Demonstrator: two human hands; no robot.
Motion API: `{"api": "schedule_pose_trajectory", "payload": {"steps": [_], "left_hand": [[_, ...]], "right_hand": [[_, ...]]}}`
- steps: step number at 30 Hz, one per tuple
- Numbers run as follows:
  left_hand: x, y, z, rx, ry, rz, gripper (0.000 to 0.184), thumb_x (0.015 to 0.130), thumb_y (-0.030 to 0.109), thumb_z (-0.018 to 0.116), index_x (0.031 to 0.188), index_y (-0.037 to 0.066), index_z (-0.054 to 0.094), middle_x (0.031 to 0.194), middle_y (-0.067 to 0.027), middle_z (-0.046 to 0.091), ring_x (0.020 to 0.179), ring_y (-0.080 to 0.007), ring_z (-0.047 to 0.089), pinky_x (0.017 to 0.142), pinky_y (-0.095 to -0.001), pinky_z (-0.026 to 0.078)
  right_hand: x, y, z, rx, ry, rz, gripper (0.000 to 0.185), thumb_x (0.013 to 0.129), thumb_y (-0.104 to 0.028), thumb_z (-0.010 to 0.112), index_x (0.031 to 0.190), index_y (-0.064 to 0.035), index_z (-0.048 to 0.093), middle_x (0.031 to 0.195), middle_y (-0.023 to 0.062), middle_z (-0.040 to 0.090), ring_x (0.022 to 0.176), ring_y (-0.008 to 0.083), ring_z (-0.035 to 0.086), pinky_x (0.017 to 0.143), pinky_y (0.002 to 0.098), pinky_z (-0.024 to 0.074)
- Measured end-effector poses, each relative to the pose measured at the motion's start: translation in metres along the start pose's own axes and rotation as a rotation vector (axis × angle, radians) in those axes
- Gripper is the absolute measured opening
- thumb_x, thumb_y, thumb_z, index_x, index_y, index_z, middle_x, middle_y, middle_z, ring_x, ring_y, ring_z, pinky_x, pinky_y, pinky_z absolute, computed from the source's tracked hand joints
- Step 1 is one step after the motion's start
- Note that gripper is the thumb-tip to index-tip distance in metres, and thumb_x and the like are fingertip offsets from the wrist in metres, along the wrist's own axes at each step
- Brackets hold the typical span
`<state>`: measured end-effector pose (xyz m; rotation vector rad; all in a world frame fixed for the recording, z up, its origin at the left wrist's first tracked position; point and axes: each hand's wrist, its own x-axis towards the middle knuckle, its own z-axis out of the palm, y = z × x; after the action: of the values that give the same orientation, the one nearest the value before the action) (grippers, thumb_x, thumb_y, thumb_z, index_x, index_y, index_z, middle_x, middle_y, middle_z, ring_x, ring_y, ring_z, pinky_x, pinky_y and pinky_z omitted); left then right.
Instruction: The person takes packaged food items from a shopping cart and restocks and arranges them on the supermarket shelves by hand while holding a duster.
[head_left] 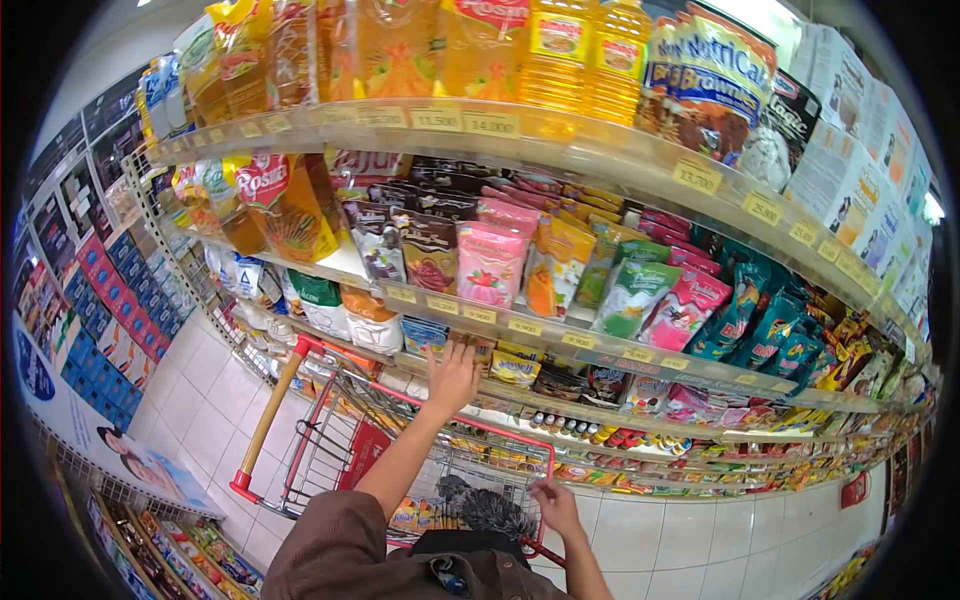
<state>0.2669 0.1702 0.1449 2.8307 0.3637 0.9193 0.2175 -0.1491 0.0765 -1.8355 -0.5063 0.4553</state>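
My left hand [455, 378] reaches to a lower shelf, fingers stretched out and slightly apart over blue packets [424, 335]. Whether the fingertips touch the packets, I cannot tell. A yellow packet [515, 366] lies just to the right of that hand. Below my arm stands a wire shopping cart [548, 455] with a red rim. My right hand [560, 506] is beside the cart's right rim, its fingers curled; anything inside them is hidden. A grey fluffy thing [490, 508] sits in front of my body, over the cart.
Above, pudding-style pouches [490, 265] fill one shelf, with bottles and pouches of yellow oil [555, 60] higher up. The cart's tan handle [270, 420] points left. White floor tiles [660, 535] run along the aisle. Another display stand [130, 465] is at the lower left.
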Motion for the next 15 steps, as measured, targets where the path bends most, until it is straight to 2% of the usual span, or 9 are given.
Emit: {"api": "schedule_pose_trajectory", "payload": {"steps": [3,5,7,9,10,11,12,13,15], "left_hand": [[-0.019,-0.011,-0.002,0.030,0.021,0.023,0.043,0.082,0.023,0.061,0.119,0.006,0.051,0.119,-0.0126,0.051,0.121,-0.0312,0.043,0.102,-0.0669,0.022],[-0.013,-0.013,-0.003,0.036,0.063,0.053,0.045,0.081,0.023,0.062,0.120,0.006,0.050,0.119,-0.0117,0.050,0.121,-0.0307,0.043,0.102,-0.0676,0.022],[-0.005,-0.018,0.004,0.023,-0.006,0.057,0.048,0.079,0.022,0.064,0.122,0.007,0.049,0.121,-0.0101,0.048,0.121,-0.0298,0.043,0.102,-0.0687,0.020],[-0.003,-0.018,0.005,0.030,0.015,0.066,0.047,0.078,0.022,0.065,0.121,0.007,0.050,0.115,-0.0091,0.052,0.120,-0.0290,0.044,0.102,-0.0694,0.018],[-0.002,-0.016,0.002,0.020,0.000,0.051,0.047,0.078,0.022,0.065,0.120,0.007,0.051,0.113,-0.0087,0.054,0.120,-0.0288,0.044,0.103,-0.0693,0.018],[0.001,-0.015,-0.002,0.013,-0.015,0.038,0.046,0.078,0.022,0.065,0.119,0.007,0.052,0.111,-0.0083,0.055,0.119,-0.0287,0.045,0.103,-0.0693,0.017],[0.001,-0.014,-0.005,0.009,-0.096,-0.003,0.046,0.078,0.024,0.063,0.119,0.007,0.053,0.125,-0.0080,0.053,0.127,-0.0295,0.041,0.105,-0.0701,0.012],[-0.001,-0.016,-0.004,0.013,-0.093,-0.007,0.046,0.078,0.024,0.063,0.119,0.007,0.053,0.125,-0.0080,0.053,0.127,-0.0295,0.041,0.105,-0.0701,0.012],[-0.005,-0.020,0.001,0.035,0.000,0.002,0.046,0.078,0.025,0.063,0.119,0.007,0.053,0.121,-0.0086,0.055,0.126,-0.0309,0.041,0.105,-0.0703,0.011]], "right_hand": [[0.071,-0.056,0.002,-0.226,0.013,-0.322,0.013,0.087,-0.008,0.059,0.093,0.0004,0.067,0.090,0.0133,0.068,0.079,0.0203,0.065,0.071,0.0324,0.0500],[0.116,-0.110,0.002,-0.357,-0.017,-0.526,0.015,0.086,-0.007,0.057,0.097,0.0003,0.066,0.095,0.0164,0.066,0.085,0.0296,0.065,0.074,0.0366,0.0501],[0.160,-0.144,0.008,-0.523,0.037,-0.769,0.020,0.085,-0.003,0.054,0.102,-0.0003,0.063,0.100,0.0195,0.063,0.094,0.0356,0.061,0.078,0.0402,0.0491],[0.197,-0.160,0.016,-0.667,-0.077,-0.672,0.030,0.083,-0.003,0.050,0.112,-0.0019,0.058,0.112,0.0229,0.059,0.107,0.0385,0.054,0.091,0.0440,0.0448],[0.209,-0.166,0.020,-0.669,-0.080,-0.679,0.030,0.083,-0.003,0.050,0.112,-0.0019,0.058,0.112,0.0229,0.059,0.107,0.0385,0.054,0.091,0.0440,0.0448],[0.219,-0.171,0.024,-0.803,-0.174,-0.484,0.034,0.083,-0.006,0.049,0.116,-0.0008,0.055,0.116,0.0239,0.057,0.110,0.0395,0.052,0.093,0.0449,0.0431],[0.228,-0.172,0.030,-0.927,-0.265,-0.282,0.039,0.084,-0.009,0.048,0.121,0.0002,0.051,0.120,0.0250,0.054,0.113,0.0404,0.050,0.096,0.0459,0.0414],[0.241,-0.160,0.036,-0.927,-0.268,-0.288,0.039,0.084,-0.009,0.048,0.121,0.0002,0.051,0.120,0.0250,0.054,0.113,0.0404,0.050,0.096,0.0459,0.0414],[0.267,-0.132,0.043,-1.021,-0.092,-0.376,0.047,0.085,-0.016,0.047,0.130,-0.0029,0.044,0.132,0.0257,0.046,0.123,0.0397,0.044,0.103,0.0459,0.0354]]}}
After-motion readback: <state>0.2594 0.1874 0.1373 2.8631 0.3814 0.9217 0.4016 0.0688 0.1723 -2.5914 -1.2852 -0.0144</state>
